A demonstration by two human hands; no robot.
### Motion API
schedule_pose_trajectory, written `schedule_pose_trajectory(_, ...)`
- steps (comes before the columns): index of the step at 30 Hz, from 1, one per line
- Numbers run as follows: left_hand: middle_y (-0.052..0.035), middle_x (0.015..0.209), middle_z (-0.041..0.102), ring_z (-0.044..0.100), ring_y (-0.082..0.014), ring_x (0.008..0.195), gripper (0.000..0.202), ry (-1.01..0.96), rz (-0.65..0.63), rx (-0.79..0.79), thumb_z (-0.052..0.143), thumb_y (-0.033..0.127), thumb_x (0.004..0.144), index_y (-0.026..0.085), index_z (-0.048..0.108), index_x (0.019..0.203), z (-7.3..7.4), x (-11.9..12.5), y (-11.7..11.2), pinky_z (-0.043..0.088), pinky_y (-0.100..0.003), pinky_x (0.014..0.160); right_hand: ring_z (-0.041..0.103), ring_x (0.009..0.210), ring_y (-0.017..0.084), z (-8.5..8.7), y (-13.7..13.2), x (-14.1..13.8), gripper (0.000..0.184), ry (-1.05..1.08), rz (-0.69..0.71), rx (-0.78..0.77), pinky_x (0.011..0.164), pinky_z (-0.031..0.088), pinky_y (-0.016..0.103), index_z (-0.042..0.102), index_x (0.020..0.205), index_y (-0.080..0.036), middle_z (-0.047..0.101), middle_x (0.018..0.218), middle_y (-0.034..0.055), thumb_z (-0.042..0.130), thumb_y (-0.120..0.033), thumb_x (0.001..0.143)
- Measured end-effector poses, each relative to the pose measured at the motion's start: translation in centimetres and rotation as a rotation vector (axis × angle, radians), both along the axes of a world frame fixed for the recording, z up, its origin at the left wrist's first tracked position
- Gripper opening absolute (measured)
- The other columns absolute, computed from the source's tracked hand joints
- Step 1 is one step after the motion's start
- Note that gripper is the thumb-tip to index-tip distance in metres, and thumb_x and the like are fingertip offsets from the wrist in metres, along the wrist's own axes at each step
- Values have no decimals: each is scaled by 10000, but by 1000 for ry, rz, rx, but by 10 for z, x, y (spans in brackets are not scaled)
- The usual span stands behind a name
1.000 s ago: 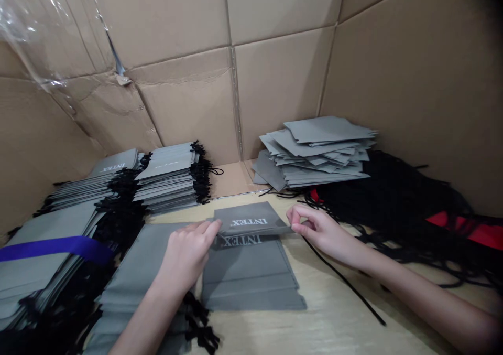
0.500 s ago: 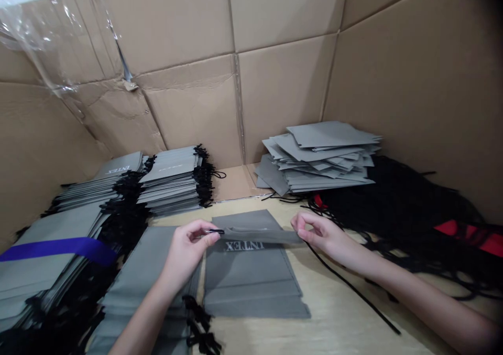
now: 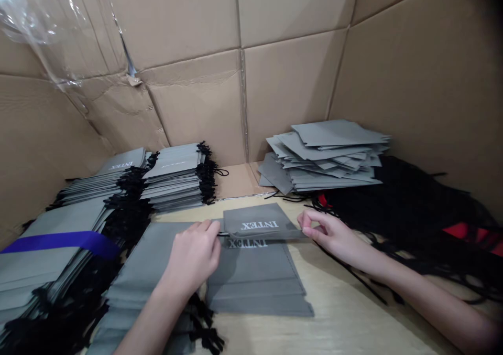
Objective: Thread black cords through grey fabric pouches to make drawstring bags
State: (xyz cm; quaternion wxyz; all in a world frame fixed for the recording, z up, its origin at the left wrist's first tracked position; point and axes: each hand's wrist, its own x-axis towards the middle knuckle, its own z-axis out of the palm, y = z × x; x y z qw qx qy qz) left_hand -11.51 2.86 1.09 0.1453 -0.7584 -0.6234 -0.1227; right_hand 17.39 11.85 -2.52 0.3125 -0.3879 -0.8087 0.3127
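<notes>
My left grip (image 3: 192, 258) pinches the drawcord tip (image 3: 223, 234) at the grey INTEX bag's hem (image 3: 263, 233), my right grip (image 3: 328, 234) pinching its far end; the cord needs threading through.

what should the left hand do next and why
Probably draw the cord on through the bag's hem: its black tip pokes out beside the left hand, while the right hand pinches the hem's far end and the rest of the cord seems to trail off to the right.
</notes>
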Motion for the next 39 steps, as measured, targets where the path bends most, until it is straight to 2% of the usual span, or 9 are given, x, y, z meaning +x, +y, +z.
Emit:
schedule_pose_trajectory(4, -37, 981, 620, 572, -199, 920, 151, -249, -187, 8, 460, 272, 854, 242, 531, 984, -5, -7, 2, 429, -264, 676, 388, 646, 155, -2, 2, 1, 300, 1, -12, -29, 578, 304, 257, 399, 674, -207, 423, 693, -14, 445, -454, 838)
schedule_pose_trajectory(7, -32, 928, 626, 570, -174, 885, 146, -270, -293, 43, 439, 284, 883, 230, 571, 915, -10, -11, 5, 430, -256, 718, 389, 648, 155, -2, 1, -2, 315, 5, 31, -51, 582, 306, 257, 385, 647, -206, 418, 684, -17, 450, -452, 834)
schedule_pose_trajectory(12, -27, 749, 588, 558, -158, 702, 205, -249, -250, 72, 391, 219, 898, 188, 543, 764, -19, -11, 9, 413, -252, 614, 363, 619, 145, -4, -2, -9, 323, 15, 74, -101, 566, 287, 251, 363, 635, -208, 390, 663, -27, 454, -449, 831)
schedule_pose_trajectory(15, -15, 738, 547, 530, -146, 678, 179, -476, -251, 105, 365, 157, 882, 191, 487, 756, -23, -6, 11, 421, -252, 609, 337, 599, 138, -7, -1, -9, 325, 27, 84, -117, 553, 273, 247, 363, 649, -209, 365, 648, -35, 436, -462, 839)
schedule_pose_trajectory(24, -3, 816, 385, 417, -131, 710, 174, -1244, -277, -278, 374, 311, 871, 192, 444, 765, -31, 4, 15, 542, -266, 581, 363, 630, 139, -6, 0, -4, 308, 46, 62, -101, 573, 286, 248, 374, 648, -203, 388, 664, -28, 462, -425, 842)
schedule_pose_trajectory(31, -13, 843, 359, 416, -135, 748, 277, -1705, -352, -558, 528, 429, 781, 177, 421, 739, -17, -1, 11, 540, -395, 678, 375, 622, 141, -5, 1, -2, 311, 68, 71, -102, 576, 294, 251, 363, 634, -207, 399, 664, -25, 465, -426, 830)
schedule_pose_trajectory(33, -14, 821, 382, 439, -149, 747, 307, -1559, -321, -475, 457, 476, 810, 183, 410, 730, -14, -2, 9, 518, -376, 668, 386, 633, 147, -5, 1, -2, 318, 57, 59, -95, 582, 299, 253, 362, 631, -207, 411, 670, -20, 466, -437, 823)
schedule_pose_trajectory(37, 9, 743, 423, 431, -144, 666, 226, -787, -215, -195, 430, 366, 855, 199, 415, 703, -11, -1, 5, 422, -292, 651, 388, 626, 150, -6, 4, 1, 352, 2, 39, -69, 572, 296, 250, 362, 624, -204, 407, 652, -22, 462, -482, 815)
schedule_pose_trajectory(39, 7, 759, 458, 452, -145, 653, 179, -566, -182, -141, 407, 283, 870, 206, 409, 708, -10, 0, 4, 386, -271, 624, 385, 618, 145, -8, 6, 2, 349, 3, 47, -67, 566, 295, 246, 366, 635, -203, 402, 652, -25, 456, -483, 824)
